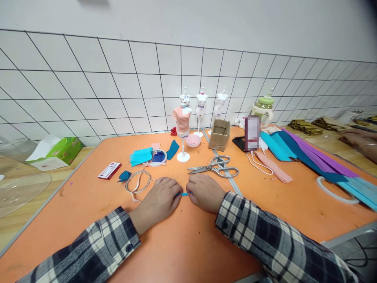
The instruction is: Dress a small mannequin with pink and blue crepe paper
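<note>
A thin, twisted-looking blue strip (184, 194) runs between my two hands, just above the orange table or on it. My left hand (162, 196) is closed on its left end, and my right hand (206, 192) is closed on the right end. Fingers hide most of the strip. Right behind my right hand lie metal scissors (212, 168), blades partly apart, across a metal ruler (235, 186). Left of my left hand are a round hoop (138, 182) with a pale ribbon and a scrap of dark blue material (125, 176).
Behind stand small white dress forms (202, 100), one in pink material (182, 120). Farther back are a pink bowl (193, 140), cardboard box (220, 135), phone (252, 133) and bottle (263, 110). Coloured sheets (318, 151) lie right. Another person's hand (357, 137) shows far right.
</note>
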Demonstrator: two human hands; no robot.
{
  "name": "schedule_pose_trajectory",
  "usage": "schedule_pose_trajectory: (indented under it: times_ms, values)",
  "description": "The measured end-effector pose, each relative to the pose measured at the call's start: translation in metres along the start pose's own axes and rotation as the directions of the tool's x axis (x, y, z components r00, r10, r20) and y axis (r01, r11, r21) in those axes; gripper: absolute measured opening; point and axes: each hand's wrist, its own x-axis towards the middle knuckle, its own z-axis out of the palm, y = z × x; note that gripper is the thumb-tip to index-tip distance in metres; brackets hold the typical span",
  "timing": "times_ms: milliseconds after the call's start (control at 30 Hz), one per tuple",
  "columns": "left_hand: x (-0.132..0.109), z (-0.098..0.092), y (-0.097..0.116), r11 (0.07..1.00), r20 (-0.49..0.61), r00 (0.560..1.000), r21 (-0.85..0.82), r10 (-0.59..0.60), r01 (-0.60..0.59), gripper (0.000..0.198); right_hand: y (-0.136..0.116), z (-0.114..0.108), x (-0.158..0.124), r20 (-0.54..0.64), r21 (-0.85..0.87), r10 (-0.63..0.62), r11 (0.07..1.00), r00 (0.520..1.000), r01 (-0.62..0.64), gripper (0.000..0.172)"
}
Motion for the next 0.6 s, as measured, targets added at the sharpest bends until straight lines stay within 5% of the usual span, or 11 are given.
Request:
schedule_pose_trajectory:
  times_ms: [167,333,600]
  values:
    - [-0.0024,-0.0018,0.0054,0.997,-0.114,0.993,0.070,0.036,-0.028,0.029,0.0007,0.0019,0.0004,-0.071,-0.038,-0.058,0.998,0.996,0.055,0.012]
    - [-0.0023,-0.0024,0.0074,0.988,-0.184,0.980,0.148,0.069,-0.041,0.019,0.0002,0.0020,0.0001,-0.084,-0.034,-0.078,0.997,0.993,0.076,0.014]
    - [-0.0027,-0.0021,0.0060,0.997,-0.149,0.989,0.075,0.016,-0.005,0.021,-0.0029,-0.0036,-0.0002,-0.061,0.039,-0.065,0.997,0.996,0.067,0.016]
